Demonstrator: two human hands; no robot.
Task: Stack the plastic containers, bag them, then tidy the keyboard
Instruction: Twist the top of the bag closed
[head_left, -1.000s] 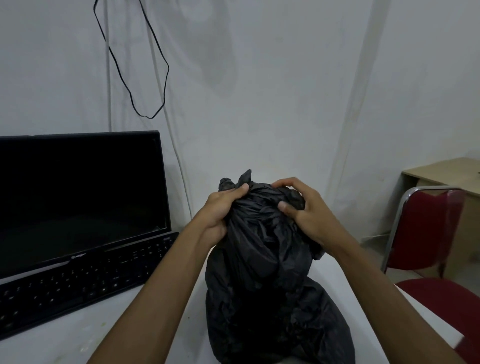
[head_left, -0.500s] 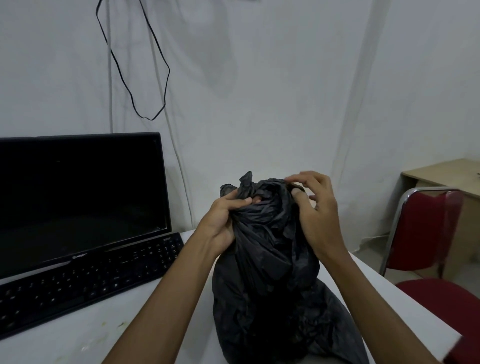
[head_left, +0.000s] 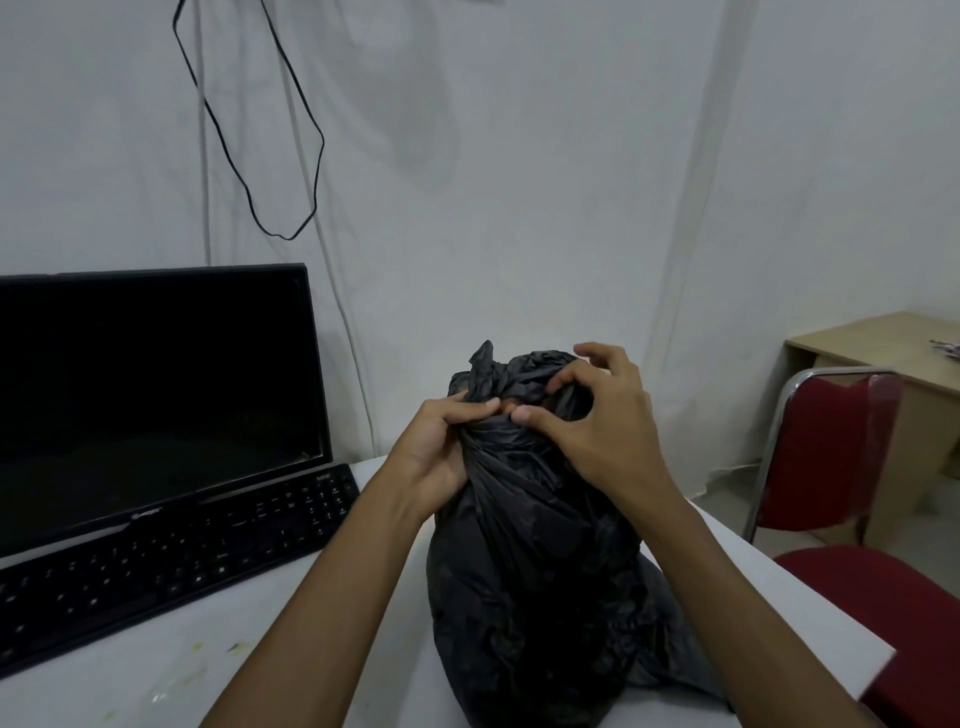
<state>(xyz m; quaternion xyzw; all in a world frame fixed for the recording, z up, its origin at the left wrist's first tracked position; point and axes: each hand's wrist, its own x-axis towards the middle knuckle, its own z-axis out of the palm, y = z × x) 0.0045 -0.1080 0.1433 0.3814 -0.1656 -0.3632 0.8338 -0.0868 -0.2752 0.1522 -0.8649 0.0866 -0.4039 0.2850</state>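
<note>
Both hands work at the neck of the black bag (head_left: 530, 561) standing on the white table (head_left: 260, 675). Left hand (head_left: 441, 457) pinches the twisted neck; right hand (head_left: 597, 431), earlier clamped over it, now loops plastic, so tying seems underway. Keyboard (head_left: 171, 561) waits untouched.

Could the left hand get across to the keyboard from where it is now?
Probably yes: the left hand grips the black bag's neck, and bare table lies between it and the keyboard. It must let go first.
</note>
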